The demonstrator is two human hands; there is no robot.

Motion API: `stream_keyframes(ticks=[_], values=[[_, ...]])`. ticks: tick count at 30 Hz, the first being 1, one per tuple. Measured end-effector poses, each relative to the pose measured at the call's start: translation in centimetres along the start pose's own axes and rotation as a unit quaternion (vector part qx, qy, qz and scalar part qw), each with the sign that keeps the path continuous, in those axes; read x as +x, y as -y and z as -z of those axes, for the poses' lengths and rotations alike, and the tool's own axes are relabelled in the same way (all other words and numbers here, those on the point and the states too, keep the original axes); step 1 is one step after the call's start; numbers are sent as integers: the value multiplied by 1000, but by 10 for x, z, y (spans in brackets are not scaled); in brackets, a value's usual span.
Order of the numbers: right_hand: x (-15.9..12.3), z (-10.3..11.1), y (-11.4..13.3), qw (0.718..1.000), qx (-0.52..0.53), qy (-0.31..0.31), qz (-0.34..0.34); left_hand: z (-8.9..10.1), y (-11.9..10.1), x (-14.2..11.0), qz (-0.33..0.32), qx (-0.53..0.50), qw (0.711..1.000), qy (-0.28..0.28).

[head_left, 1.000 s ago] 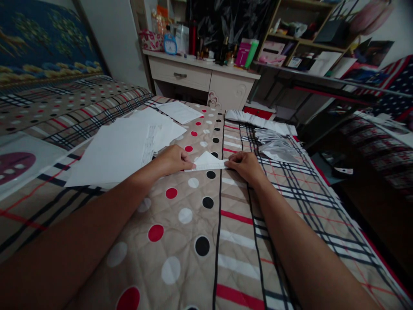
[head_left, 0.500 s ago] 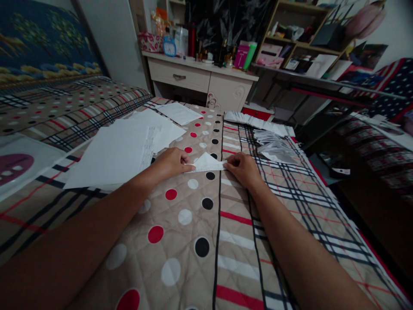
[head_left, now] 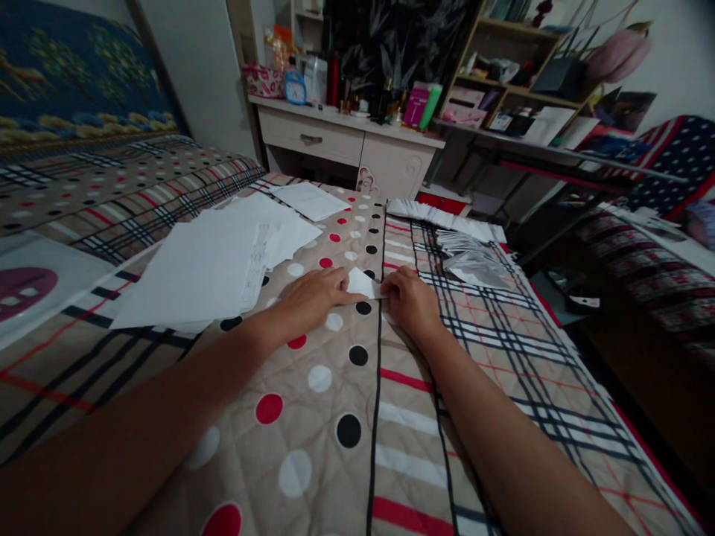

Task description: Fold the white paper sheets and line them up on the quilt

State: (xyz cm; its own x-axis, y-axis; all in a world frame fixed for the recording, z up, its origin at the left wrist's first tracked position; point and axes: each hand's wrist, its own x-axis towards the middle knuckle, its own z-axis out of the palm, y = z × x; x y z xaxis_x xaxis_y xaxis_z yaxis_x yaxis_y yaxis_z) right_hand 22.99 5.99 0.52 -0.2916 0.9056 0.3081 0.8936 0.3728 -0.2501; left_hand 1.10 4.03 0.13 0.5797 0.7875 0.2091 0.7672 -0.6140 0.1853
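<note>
A small piece of folded white paper lies on the quilted bedspread between my hands, its pointed corner facing away from me. My left hand is closed on the paper's left end, thumb stretched along the near edge and fingers covering that side. At the right end, my right hand pinches the paper with curled fingers. Left of my hands spreads a pile of white paper sheets, some with printing along the edge.
Farther off lies another white sheet. To the right sit a row of folded paper pieces and a fanned stack of them. A clear plastic bag is at far left. Beyond the bed stands a white dresser.
My left hand has slid right and inward along the paper, covering more of its left side. My right hand has shifted slightly left. Less of the paper shows between them.
</note>
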Motion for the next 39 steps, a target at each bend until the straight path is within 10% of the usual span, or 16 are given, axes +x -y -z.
stream_keyframes(ticks=[25, 39], values=[[5, 7, -8, 987, 64, 48, -139, 7, 28, -1, 51, -279, 958, 41], [-7, 7, -10, 992, 115, 19, -46, 2, 8, -6, 69, -127, 989, -23]])
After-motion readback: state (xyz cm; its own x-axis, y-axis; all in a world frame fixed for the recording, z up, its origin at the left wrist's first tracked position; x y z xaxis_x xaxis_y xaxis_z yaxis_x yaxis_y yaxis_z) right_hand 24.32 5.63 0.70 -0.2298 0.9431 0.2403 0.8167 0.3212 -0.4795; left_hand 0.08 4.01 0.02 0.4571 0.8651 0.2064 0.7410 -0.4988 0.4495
